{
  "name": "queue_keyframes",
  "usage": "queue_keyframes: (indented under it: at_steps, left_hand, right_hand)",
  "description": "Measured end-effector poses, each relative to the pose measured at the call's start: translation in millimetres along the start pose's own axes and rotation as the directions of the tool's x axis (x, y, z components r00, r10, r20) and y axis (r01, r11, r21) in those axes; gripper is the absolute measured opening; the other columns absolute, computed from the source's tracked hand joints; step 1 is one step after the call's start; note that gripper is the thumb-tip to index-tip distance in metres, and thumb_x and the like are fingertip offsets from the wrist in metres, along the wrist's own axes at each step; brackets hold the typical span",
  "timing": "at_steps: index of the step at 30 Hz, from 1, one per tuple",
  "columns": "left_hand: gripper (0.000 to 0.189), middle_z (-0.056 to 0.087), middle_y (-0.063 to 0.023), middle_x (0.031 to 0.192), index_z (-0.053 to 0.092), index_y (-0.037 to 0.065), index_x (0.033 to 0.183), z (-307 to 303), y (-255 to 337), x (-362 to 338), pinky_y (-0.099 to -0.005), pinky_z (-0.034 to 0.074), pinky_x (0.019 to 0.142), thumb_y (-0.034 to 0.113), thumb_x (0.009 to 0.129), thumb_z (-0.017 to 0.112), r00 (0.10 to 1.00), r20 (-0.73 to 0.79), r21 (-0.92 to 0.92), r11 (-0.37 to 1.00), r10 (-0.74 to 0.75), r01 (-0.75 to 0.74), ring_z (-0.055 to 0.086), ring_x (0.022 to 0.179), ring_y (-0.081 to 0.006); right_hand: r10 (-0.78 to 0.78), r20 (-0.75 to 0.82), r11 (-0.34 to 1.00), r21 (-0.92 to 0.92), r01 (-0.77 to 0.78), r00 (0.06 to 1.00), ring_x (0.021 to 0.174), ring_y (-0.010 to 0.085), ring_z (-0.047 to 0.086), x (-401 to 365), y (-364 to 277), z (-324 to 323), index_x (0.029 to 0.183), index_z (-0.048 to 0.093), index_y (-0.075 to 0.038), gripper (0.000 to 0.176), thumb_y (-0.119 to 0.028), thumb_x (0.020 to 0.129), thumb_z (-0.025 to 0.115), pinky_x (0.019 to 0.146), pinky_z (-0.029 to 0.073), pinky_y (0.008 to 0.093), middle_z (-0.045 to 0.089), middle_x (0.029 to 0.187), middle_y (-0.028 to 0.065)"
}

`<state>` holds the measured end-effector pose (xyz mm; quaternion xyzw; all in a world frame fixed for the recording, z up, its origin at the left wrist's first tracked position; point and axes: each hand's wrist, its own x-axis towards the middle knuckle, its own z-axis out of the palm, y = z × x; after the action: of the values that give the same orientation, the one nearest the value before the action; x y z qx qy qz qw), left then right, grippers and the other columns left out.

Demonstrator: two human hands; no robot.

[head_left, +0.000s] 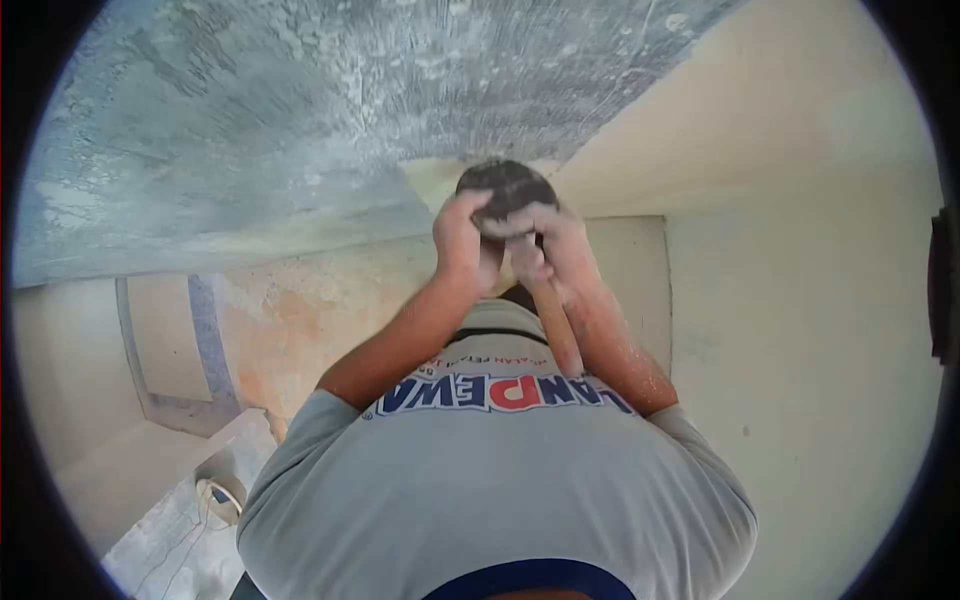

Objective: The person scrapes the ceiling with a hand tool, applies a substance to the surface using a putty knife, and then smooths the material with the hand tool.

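Both hands meet in front of me at the upper middle of the head view, dusted with white powder. My left hand point(460, 232) is closed on the side of a dark rounded thing point(510, 180) with pale streaks on it. On the other side, the fingers of my right hand point(562, 240) curl against the same dark thing and around a tool with a wooden handle point(556, 325). The handle slants down towards my shirt; the tool's working end is hidden behind the fingers. Just beyond the hands lies a grey, streaked, white-spotted surface point(330, 110).
Pale wall point(790, 370) fills the right side. At the left, a framed opening or panel point(165, 340) stands beside a patchy orange-stained wall point(300, 310). A whitish ledge point(160, 545) at the lower left carries a pale round container point(220, 500). A dark object point(940, 285) sits at the far right edge.
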<state>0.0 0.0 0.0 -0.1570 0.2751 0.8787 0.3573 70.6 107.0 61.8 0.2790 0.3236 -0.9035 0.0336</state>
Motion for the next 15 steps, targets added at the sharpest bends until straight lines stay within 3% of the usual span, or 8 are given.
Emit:
queue_keyframes:
  at_steps: [2, 4, 5, 9, 11, 12, 14, 15]
  left_hand:
    - [0.025, 0.067, -0.0109, 0.103, 0.062, 0.001, 0.105, 19.7, 13.6, 0.9, -0.0401, 0.052, 0.087, 0.012, 0.084, 0.056, 0.998, 0.05, -0.007, 1.0, 0.028, -0.028, 0.065, 0.094, -0.0256]
    - [0.027, 0.068, -0.0123, 0.104, 0.063, 0.0, 0.107, 2.5, -8.8, -4.8, -0.0406, 0.052, 0.088, 0.016, 0.089, 0.052, 0.997, -0.056, -0.004, 0.998, 0.056, -0.057, 0.066, 0.096, -0.0269]
    - [0.03, 0.069, -0.0124, 0.105, 0.063, 0.0, 0.11, -33.8, -11.0, 36.0, -0.0402, 0.052, 0.089, 0.018, 0.089, 0.051, 0.993, 0.112, -0.052, 0.998, 0.035, -0.029, 0.066, 0.096, -0.027]
    - [0.022, 0.069, -0.0115, 0.101, 0.064, 0.002, 0.102, 10.2, 3.4, -18.6, -0.0399, 0.051, 0.092, 0.015, 0.086, 0.056, 0.995, 0.051, -0.07, 0.993, -0.088, 0.091, 0.065, 0.094, -0.0265]
    - [0.024, 0.069, -0.0121, 0.102, 0.063, 0.001, 0.104, 19.1, 3.1, -32.2, -0.0403, 0.05, 0.094, 0.014, 0.086, 0.055, 0.998, -0.004, -0.059, 0.997, -0.057, 0.056, 0.065, 0.096, -0.0269]
    - [0.034, 0.067, -0.014, 0.109, 0.061, -0.001, 0.114, 15.1, 0.1, -25.4, -0.042, 0.051, 0.09, 0.018, 0.089, 0.051, 1.0, -0.004, -0.027, 1.0, -0.006, 0.006, 0.065, 0.099, -0.028]
    - [0.03, 0.068, -0.0135, 0.104, 0.062, -0.001, 0.11, -18.4, -2.5, 35.9, -0.0422, 0.052, 0.087, 0.018, 0.089, 0.051, 1.0, 0.014, 0.0, 1.0, -0.009, 0.009, 0.065, 0.094, -0.0284]
    - [0.026, 0.068, -0.0126, 0.099, 0.062, -0.001, 0.106, -19.6, 3.3, 39.7, -0.0423, 0.052, 0.083, 0.017, 0.089, 0.052, 0.989, 0.108, -0.047, 0.993, -0.103, 0.109, 0.065, 0.089, -0.0278]
  right_hand:
    - [-0.12, 0.023, 0.991, -0.058, 0.121, 0.993, 0.041, 0.0103, 0.047, -1.1, -4.3, 16.6, 0.076, 0.059, -0.003, 0.004, -0.001, 0.08, 0.06, 0.034, 0.03, 0.0233, 0.053, 0.056, 0.004]
    - [-0.071, -0.121, 0.994, -0.093, 0.06, 0.99, 0.041, 0.0096, 0.046, -5.9, 6.3, 8.2, 0.07, 0.058, -0.005, 0.01, -0.002, 0.079, 0.062, 0.036, 0.029, 0.023, 0.054, 0.057, 0.003]
    - [-0.045, -0.017, 0.989, -0.144, 0.042, 0.999, 0.04, 0.009, 0.044, 9.9, 3.6, -3.7, 0.07, 0.059, -0.006, 0.012, -0.003, 0.08, 0.064, 0.037, 0.029, 0.0232, 0.053, 0.056, 0.0018]
    - [0.041, -0.087, 0.997, -0.058, -0.047, 0.995, 0.038, 0.0092, 0.043, -27.9, -4.3, 20.7, 0.073, 0.058, -0.005, 0.01, -0.001, 0.081, 0.062, 0.035, 0.027, 0.0237, 0.051, 0.055, 0.0025]
    - [-0.077, -0.049, 0.997, -0.01, 0.076, 0.996, 0.038, 0.009, 0.042, -38.8, 0.3, 26.7, 0.073, 0.058, -0.003, 0.008, 0.0, 0.081, 0.06, 0.034, 0.025, 0.0236, 0.051, 0.056, 0.0026]
    - [-0.084, -0.058, 0.996, -0.041, 0.082, 0.995, 0.039, 0.0094, 0.042, -32.1, 1.4, 23.6, 0.078, 0.057, -0.001, 0.004, 0.001, 0.081, 0.059, 0.034, 0.027, 0.0234, 0.051, 0.057, 0.0031]
    - [-0.048, -0.035, 0.99, -0.134, 0.043, 0.998, 0.039, 0.0104, 0.043, 22.9, 4.9, -5.6, 0.079, 0.057, 0.0, 0.002, 0.002, 0.08, 0.057, 0.034, 0.027, 0.0236, 0.051, 0.057, 0.0041]
    - [0.093, 0.021, 0.987, 0.126, -0.095, 0.995, 0.039, 0.0066, 0.04, 33.2, 3.8, -4.6, 0.086, 0.057, -0.003, 0.004, -0.003, 0.082, 0.058, 0.033, 0.028, 0.0207, 0.049, 0.057, 0.0015]
